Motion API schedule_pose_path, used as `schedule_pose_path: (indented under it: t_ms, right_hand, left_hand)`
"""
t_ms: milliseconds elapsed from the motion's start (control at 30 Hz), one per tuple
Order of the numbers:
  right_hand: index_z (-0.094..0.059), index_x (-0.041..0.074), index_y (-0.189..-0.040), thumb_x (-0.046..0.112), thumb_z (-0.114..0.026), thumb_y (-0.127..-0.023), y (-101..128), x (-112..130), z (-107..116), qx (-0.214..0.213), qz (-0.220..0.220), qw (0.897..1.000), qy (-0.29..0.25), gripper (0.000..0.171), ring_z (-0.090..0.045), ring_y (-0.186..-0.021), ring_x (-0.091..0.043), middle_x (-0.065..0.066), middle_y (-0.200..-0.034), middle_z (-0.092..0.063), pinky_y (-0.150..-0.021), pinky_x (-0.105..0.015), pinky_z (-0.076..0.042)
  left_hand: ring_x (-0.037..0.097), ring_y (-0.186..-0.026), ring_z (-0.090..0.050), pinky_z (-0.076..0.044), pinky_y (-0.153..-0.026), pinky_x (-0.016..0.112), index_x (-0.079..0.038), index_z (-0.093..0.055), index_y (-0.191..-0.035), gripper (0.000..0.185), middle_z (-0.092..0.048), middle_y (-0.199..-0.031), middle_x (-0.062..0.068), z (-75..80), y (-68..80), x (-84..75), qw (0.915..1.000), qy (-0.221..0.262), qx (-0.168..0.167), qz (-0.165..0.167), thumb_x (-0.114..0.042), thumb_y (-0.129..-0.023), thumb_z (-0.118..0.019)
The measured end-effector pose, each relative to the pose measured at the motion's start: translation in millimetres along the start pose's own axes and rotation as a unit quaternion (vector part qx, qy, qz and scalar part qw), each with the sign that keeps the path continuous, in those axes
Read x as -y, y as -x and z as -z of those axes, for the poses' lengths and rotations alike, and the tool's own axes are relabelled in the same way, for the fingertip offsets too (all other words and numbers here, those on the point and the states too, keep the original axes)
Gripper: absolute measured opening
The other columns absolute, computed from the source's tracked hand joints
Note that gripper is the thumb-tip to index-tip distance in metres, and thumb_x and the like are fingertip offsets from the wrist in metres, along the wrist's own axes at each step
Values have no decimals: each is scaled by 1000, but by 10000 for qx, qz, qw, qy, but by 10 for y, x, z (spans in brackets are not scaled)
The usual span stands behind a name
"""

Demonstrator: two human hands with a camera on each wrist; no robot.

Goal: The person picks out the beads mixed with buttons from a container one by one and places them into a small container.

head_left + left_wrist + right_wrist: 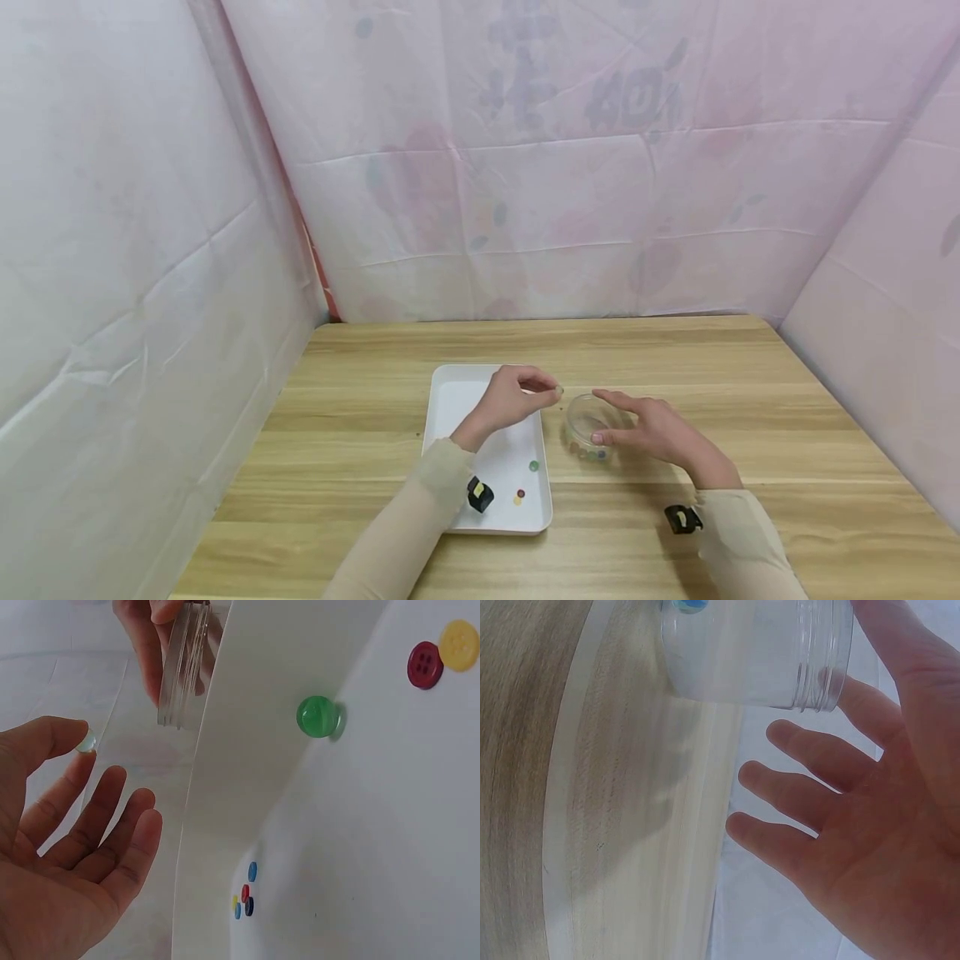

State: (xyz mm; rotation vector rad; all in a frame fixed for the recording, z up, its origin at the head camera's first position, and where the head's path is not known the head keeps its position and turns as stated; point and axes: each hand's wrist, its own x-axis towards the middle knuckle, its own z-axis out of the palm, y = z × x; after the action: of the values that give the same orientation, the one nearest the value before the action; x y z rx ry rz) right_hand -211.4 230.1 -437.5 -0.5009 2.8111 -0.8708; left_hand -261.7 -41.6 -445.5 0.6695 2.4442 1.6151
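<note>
Clear glass marble point(86, 741), pinched at the left hand point(512, 398) fingertips beside the jar point(587, 427) rim; likely smooth, hard and slippery, best held across its middle. The right hand point(651, 431) grip steadies the jar between thumb and forefinger on the worktop point(750, 375), beside the white tray point(450, 392).

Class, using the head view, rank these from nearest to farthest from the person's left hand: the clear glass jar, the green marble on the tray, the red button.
From the left hand:
1. Clear glass jar, just to its right on the wooden table, held by the right hand.
2. Green marble, on the white tray, toward the person.
3. Red button, further toward the tray's near edge.
</note>
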Motion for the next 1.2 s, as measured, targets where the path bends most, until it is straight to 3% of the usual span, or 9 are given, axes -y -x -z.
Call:
schedule_pose_path:
  t_ms: [733, 1200]
  right_hand:
    - [-50, 14, -157, 60, -77, -89, -4, 8, -1, 59, -24, 9999, -110, 86, -54, -138, -51, -27, -155, -52, -107, -67, -48]
    - [-50, 14, -157, 60, -77, -89, 1, 18, -13, 36, 21, 10000, -59, 86, -61, -130, -43, -27, -154, -53, -106, -67, -48]
  left_hand:
    - [1, -90, -67, -55, -82, 20, -15, -82, -107, 16, -78, -101, -5, -240, -23, -58, 9993, -193, 318, 30, -25, -94, -80]
    - [24, -116, -70, -54, -91, 25, -20, -83, -105, 18, -76, -121, -3, -307, -2, -59, 9988, -376, 326, -9, -31, -91, -79]
